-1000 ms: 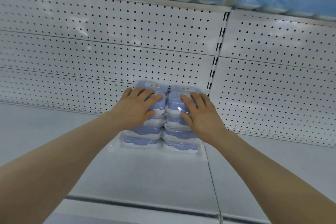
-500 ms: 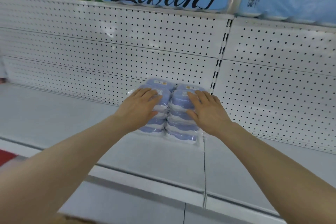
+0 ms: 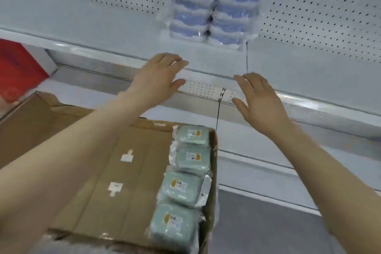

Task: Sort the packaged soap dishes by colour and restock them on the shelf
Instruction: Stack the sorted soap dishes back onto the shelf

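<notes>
Head view: at 9 o'clock a red box (image 3: 18, 68) sits on the lower shelf, beside the cardboard box (image 3: 115, 163) with its folded flaps. The left hand (image 3: 158, 79) and right hand (image 3: 257, 99) hover spread wide and empty, near the centre. A hasty grab could snag the loose plastic wrap and tip the row. The green soap dishes (image 3: 183, 183), four wrapped packs with small labels, lie in a line along the box's right wall at 6 o'clock. The blue soap dishes (image 3: 214, 6) stand in two neat stacks on the shelf (image 3: 103, 22) at 12 o'clock, against the pegboard (image 3: 319, 6).
</notes>
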Tool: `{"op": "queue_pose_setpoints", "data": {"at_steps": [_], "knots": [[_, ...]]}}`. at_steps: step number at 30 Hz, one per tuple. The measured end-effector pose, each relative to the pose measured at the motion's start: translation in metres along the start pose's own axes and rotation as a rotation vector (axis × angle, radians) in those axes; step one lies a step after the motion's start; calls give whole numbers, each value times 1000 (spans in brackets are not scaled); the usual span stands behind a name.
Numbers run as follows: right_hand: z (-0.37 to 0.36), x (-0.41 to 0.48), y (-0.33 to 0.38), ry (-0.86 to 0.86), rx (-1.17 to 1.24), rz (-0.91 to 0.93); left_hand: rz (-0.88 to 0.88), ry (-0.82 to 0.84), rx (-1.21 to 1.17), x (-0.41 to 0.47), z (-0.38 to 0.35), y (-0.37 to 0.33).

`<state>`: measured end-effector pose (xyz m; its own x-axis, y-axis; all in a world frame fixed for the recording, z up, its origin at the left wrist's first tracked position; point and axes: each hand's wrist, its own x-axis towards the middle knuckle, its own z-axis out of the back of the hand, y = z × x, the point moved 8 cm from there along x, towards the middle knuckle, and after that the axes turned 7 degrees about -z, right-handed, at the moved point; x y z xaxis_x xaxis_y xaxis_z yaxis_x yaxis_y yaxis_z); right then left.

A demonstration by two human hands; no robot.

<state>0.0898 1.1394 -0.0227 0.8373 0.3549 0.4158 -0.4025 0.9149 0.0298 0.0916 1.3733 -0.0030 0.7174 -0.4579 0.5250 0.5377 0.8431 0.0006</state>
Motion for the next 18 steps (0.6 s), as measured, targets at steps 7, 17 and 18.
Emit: {"op": "queue_pose_setpoints", "data": {"at_steps": [7, 17, 18], "knots": [[-102, -163, 50, 321, 181, -193, 189, 216, -284, -172, -69, -48], [-192, -234, 118, 708, 261, -281, 250, 558, -553, -327, -143, -144], [-199, -230, 121, 709, 237, -266, 232, 584, -541, -330, -147, -149]]}}
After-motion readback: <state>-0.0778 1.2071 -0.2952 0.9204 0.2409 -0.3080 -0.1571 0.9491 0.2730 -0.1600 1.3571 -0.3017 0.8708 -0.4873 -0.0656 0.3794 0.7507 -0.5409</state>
